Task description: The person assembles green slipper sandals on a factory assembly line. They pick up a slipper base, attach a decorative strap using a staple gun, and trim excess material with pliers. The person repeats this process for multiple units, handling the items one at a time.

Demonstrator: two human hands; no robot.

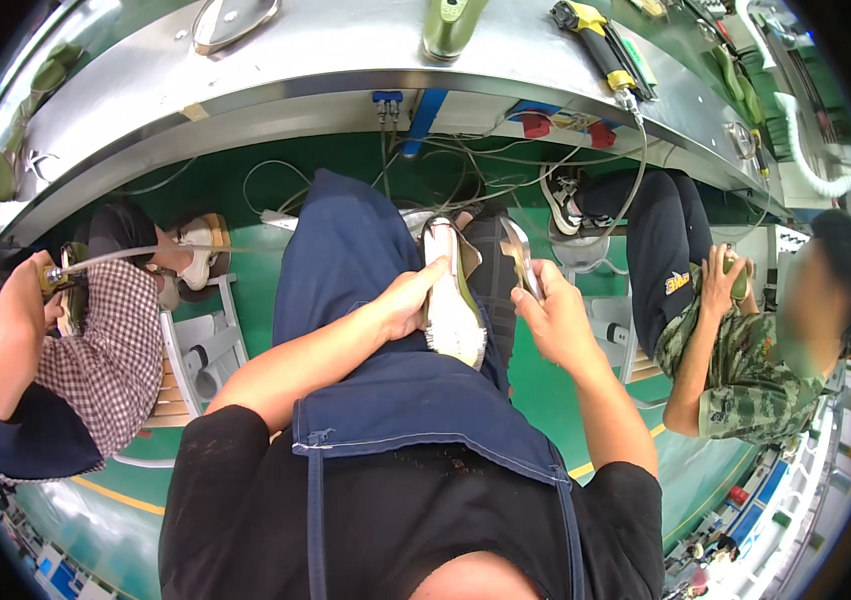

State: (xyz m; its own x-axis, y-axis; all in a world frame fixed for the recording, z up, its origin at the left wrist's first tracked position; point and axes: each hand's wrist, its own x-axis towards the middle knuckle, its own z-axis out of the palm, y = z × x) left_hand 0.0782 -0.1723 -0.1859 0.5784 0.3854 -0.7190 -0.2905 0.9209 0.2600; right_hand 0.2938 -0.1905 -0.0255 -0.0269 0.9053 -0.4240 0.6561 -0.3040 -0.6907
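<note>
Shoe (pixel 453 305), pale sole up, on the aproned lap, clasped along its near side by the left hand (pixel 408 300), fingers closed on it. Just right of the shoe, the right hand (pixel 553 312) is clamped on a flat metal tool (pixel 519 255), its tip apart from the sole. Beyond both grips: steel bench (pixel 326 60) with hanging cables (pixel 466 175). A seated co-worker (pixel 746 350) works further right, another (pixel 56 350) left.
</note>
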